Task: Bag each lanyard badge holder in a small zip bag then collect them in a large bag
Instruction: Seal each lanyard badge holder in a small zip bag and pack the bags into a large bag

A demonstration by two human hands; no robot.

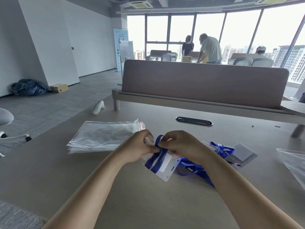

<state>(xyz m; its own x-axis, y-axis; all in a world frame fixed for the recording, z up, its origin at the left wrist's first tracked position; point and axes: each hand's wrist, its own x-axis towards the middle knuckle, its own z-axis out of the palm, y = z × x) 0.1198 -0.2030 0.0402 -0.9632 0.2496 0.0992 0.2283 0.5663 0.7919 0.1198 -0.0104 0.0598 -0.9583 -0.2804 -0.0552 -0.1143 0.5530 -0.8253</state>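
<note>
My left hand [138,147] and my right hand [181,146] meet above the table, both pinching the top of a small clear zip bag [166,171]. Inside it lies a badge holder with a blue lanyard [156,161], one blue loop sticking out between my fingers. More blue lanyards [194,171] lie tangled on the table under my right wrist. Further right rest bagged badge holders [237,152]. A stack of clear zip bags [102,136] lies flat to the left of my hands.
A large clear bag with a red zip line [293,161] reaches in from the right edge. A black cable slot [194,121] sits in the table behind my hands, a brown divider panel [203,83] beyond it. People work at far desks.
</note>
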